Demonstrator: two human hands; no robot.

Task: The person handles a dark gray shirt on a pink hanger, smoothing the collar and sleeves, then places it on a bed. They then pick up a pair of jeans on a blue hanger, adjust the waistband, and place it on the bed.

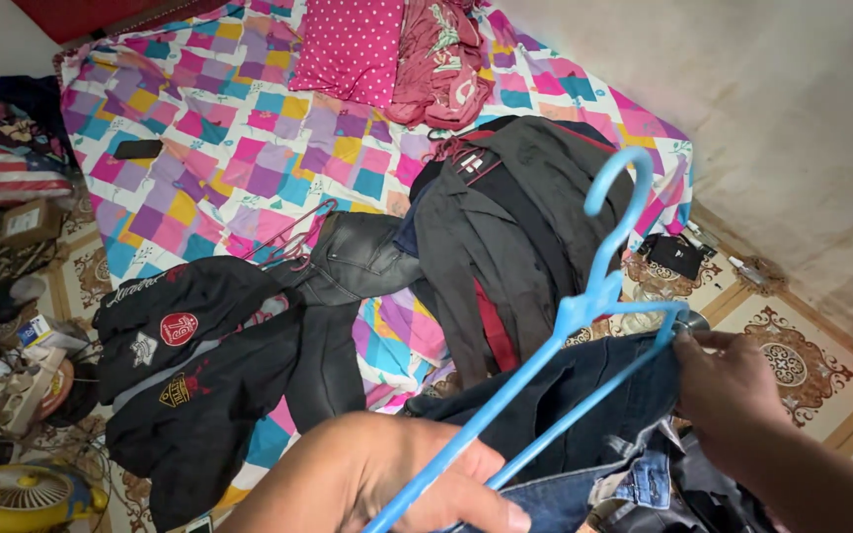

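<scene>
One blue hanger (584,316), both hands clamped on it: left hand (397,484) low, right hand (728,395) gripping its end over dark jeans (584,395). Two jackets on the bed (249,128).

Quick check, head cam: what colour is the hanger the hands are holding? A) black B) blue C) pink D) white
B: the hanger is light blue plastic, held by the left hand at one end and the right hand at the other, over dark jeans.
</scene>
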